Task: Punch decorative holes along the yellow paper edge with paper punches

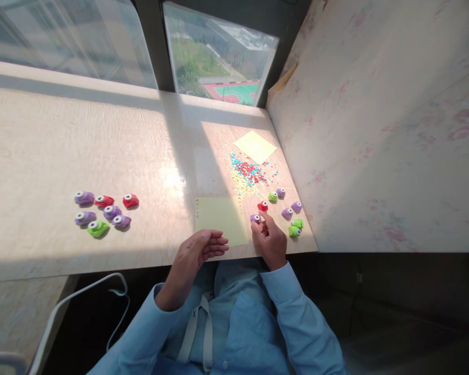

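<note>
A pale yellow-green sheet with small holes along its left and right edges lies at the table's front edge. My left hand is over its lower left part, fingers extended and holding nothing. To the right of the sheet, my right hand has its fingers bent around a small purple punch. Just beyond those fingertips sits a red punch. Green punches and purple punches stand farther right.
Red, blue and yellow paper bits are scattered beyond the sheet, near a yellow paper. Several purple, red and green punches stand at the left. A flowered wall borders the table's right side; windows rise behind.
</note>
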`<state>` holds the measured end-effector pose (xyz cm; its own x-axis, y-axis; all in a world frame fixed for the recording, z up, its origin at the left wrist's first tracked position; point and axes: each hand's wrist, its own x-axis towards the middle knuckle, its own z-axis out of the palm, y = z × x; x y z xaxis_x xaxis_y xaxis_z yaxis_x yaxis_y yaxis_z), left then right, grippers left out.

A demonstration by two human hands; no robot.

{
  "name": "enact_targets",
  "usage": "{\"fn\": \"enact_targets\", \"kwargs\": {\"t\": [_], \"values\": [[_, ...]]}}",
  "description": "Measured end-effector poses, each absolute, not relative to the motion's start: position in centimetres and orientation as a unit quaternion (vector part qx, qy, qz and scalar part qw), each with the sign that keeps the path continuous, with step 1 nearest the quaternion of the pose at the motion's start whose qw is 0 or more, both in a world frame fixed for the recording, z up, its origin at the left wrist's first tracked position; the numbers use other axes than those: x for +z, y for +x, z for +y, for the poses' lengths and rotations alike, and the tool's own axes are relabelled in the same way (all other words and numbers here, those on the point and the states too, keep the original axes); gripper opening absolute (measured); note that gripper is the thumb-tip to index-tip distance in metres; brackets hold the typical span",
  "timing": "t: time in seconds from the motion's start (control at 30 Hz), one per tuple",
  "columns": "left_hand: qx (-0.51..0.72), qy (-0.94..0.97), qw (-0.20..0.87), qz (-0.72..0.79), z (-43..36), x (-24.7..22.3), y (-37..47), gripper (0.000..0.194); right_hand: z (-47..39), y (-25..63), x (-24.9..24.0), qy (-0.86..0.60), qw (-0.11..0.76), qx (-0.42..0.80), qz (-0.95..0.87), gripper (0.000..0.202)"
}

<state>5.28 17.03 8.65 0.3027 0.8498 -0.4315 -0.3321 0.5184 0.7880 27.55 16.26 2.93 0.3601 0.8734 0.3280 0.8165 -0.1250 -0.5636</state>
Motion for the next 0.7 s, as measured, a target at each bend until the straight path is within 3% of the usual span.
{"fn": "enact_targets", "kwargs": {"t": [0.1,0.27,0.47,0.6,0.7], "values": [[0.403,0.403,0.671,0.474,17.5,8.2,5.4,0.039,16.4,27.6,3.4,-0.759,0.327,0.063,-0.560,0.041],[0.373,0.647,0.449,0.491,18.2,7.8,5.5,0.016,16.5,27.8,4.4,-0.758,0.291,0.112,-0.574,0.044],[0.307,0.816,0.258,0.416,20.0,6.9,7.6,0.029,17.2,28.0,5.1,-0.749,0.249,0.123,-0.602,0.038],[0.231,0.853,0.213,0.416,21.0,5.5,8.9,0.054,17.7,28.2,5.3,-0.726,0.240,0.132,-0.631,0.032],[0.208,0.855,0.202,0.429,21.2,4.4,9.1,0.059,17.9,28.3,5.1,-0.715,0.245,0.133,-0.641,0.031]]}}
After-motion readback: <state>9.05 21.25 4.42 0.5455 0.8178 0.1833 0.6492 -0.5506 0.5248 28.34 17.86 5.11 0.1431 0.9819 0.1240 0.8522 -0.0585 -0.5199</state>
